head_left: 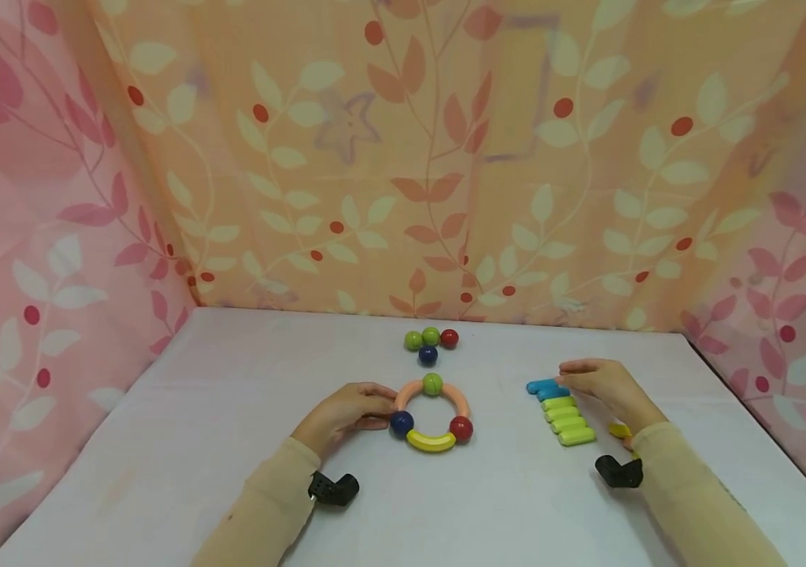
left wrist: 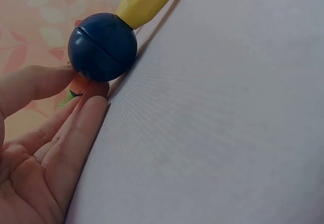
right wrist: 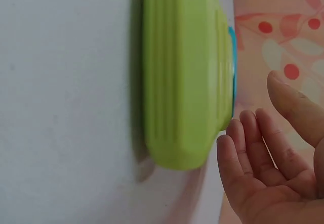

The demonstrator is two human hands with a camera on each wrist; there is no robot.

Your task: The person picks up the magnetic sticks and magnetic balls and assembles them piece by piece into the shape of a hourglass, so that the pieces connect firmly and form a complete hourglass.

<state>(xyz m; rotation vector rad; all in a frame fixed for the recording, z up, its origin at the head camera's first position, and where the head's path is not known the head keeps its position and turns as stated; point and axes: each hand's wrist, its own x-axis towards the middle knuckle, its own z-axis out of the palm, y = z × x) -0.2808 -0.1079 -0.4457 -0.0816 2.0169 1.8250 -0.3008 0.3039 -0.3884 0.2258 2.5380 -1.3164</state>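
While near loose balls (head_left: 431,336), left fingers (left wrist: 83,128) around ring (head_left: 431,443), right fingers (right wrist: 230,155) wide beside blue sticks (head_left: 553,392).

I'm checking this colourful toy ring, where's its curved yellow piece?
In the head view, the curved yellow piece forms the near side of the ring, between its glossy dark blue ball at left and glossy red ball at right.

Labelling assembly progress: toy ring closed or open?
Closed, apparently: in the head view the ring makes a full loop, no visible gap between arcs and beads.
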